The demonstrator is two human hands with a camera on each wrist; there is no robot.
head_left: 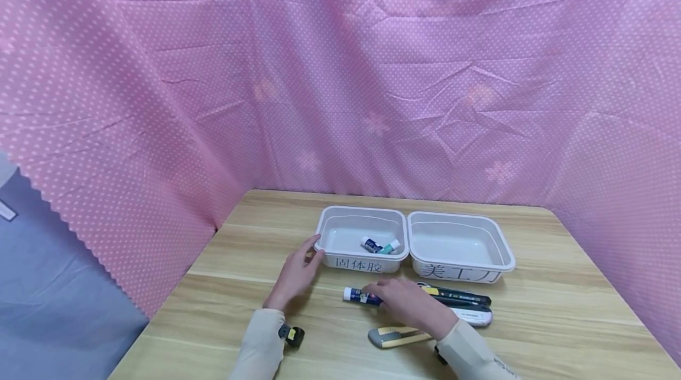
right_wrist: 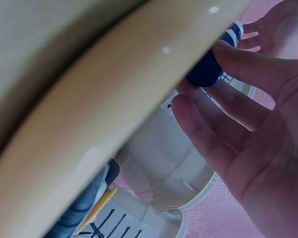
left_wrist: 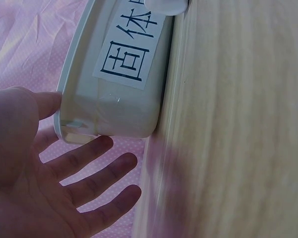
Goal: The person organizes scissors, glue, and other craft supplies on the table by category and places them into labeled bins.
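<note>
On the table, my right hand (head_left: 407, 303) pinches a dark blue glue stick (head_left: 354, 295) with a white cap between thumb and fingers. The right wrist view shows the thumb pressing the blue glue stick (right_wrist: 204, 72) from one side. My left hand (head_left: 295, 276) touches the near left corner of the left white box (head_left: 328, 260) with thumb and index finger, its other fingers spread loose. Inside that box lie a blue glue stick (head_left: 369, 244) and a green one (head_left: 390, 246). Under and beside the right forearm lies a yellow-grey utility knife (head_left: 391, 338).
A second white labelled box (head_left: 419, 266) stands directly right of the first. Before it lie a black-and-yellow utility knife (head_left: 463, 295), another dark one partly covered, and a white one (head_left: 476, 316). A pink dotted curtain (head_left: 372, 102) hangs behind the wooden table (head_left: 553, 285).
</note>
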